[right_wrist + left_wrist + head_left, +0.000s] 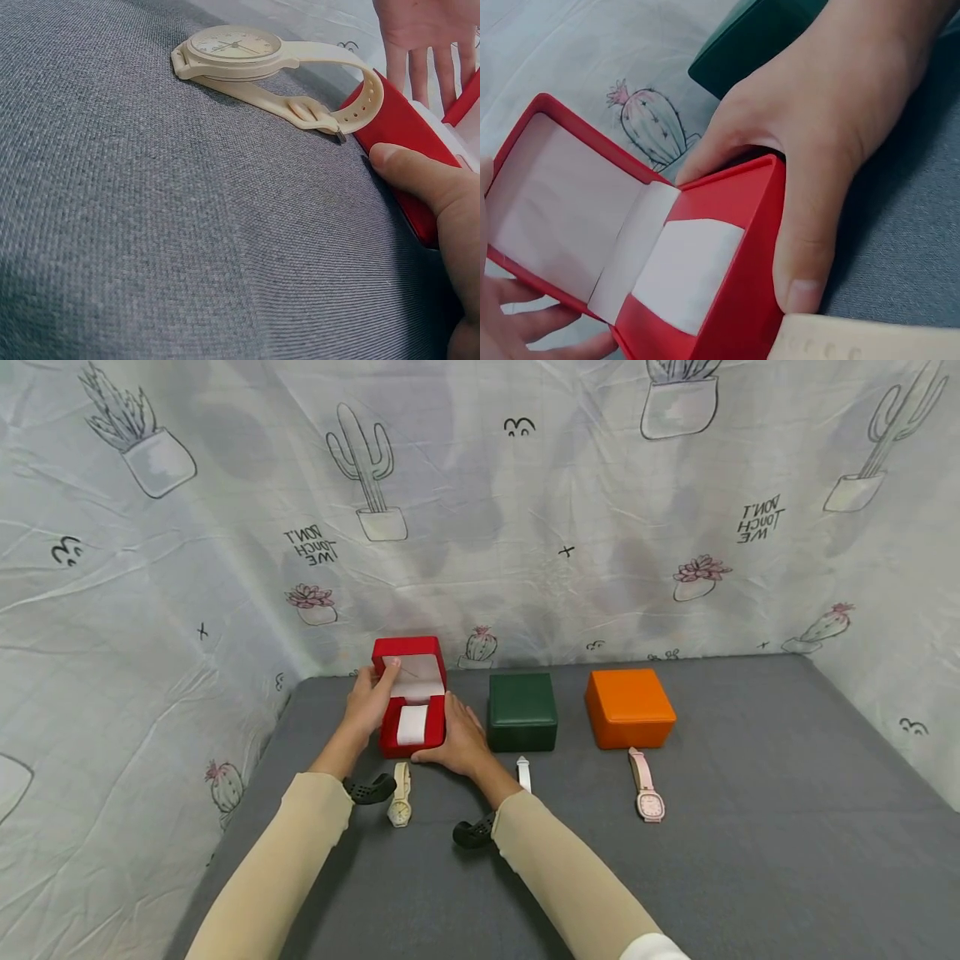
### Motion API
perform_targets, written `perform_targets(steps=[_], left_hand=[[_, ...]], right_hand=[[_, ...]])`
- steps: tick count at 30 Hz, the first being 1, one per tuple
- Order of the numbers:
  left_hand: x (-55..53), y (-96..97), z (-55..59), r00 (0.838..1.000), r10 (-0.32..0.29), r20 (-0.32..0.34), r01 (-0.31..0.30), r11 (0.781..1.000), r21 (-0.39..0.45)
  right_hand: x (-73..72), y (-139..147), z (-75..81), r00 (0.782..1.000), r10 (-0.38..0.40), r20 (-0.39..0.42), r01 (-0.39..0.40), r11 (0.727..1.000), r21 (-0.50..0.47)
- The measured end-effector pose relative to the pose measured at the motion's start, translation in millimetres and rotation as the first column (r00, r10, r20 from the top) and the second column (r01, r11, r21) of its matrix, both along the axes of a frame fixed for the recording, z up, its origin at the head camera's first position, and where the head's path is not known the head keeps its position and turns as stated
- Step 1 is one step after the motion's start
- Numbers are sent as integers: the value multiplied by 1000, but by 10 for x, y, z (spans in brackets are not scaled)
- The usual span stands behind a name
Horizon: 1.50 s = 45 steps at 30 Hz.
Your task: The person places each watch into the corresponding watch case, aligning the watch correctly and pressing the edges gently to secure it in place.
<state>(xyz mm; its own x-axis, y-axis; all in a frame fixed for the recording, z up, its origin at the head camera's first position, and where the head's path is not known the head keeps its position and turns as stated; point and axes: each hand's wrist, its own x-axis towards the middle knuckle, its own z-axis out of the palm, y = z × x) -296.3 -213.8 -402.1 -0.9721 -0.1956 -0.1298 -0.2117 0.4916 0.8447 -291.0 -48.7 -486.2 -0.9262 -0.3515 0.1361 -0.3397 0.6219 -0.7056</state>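
A red watch box (389, 729) stands with its lid (422, 675) raised, showing a pale lining and a white cushion (690, 274) in the base. My left hand (367, 700) holds the lid at its left side, thumb over the inner face and fingers behind. Around the base's right side, my right hand (461, 739) grips it, with the thumb on the front wall. A cream watch (236, 56) lies just in front of the box, its strap buckled in a loop.
Right of the red box stand a closed green box (522, 712) and a closed orange box (630, 708). A white watch (523, 773), partly hidden by my right arm, lies before the green one. A pink watch (649, 804) lies before the orange one. Patterned cloth (525, 568) hangs behind.
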Motion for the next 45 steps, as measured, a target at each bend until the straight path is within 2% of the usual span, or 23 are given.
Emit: perform_targets(steps=[4,8,16,22,24,27,33,40,45], left_hand=[[54,-69,-20,998,-70,3,70,998,6],[135,-134,-64,985,-169,12,170,985,-18],[327,-236,-97,961,-276,-3,272,947,-169],[349,-249,-111,935,-354,-16,333,893,-303],[345,-255,-119,926,-377,-24,347,873,-342],[341,-262,-131,909,-415,-42,368,844,-390],[307,-262,-158,867,-493,-68,407,780,-475],[234,-251,-145,864,-504,-26,422,750,-509],[187,-218,-104,839,-544,14,460,696,-551]], right_hand=[[-1,-9,21,1000,17,-9,-18,1000,-21],[-9,5,40,1000,27,-14,-27,999,-30],[65,-10,45,999,27,-38,-29,998,-58],[168,13,119,999,47,11,-44,981,-191],[193,13,151,998,64,-5,-64,972,-228],[218,11,187,997,78,-31,-83,966,-246],[220,17,213,998,57,-35,-64,967,-247],[233,34,232,999,18,41,-7,964,-266],[249,26,252,998,-11,65,26,971,-236]])
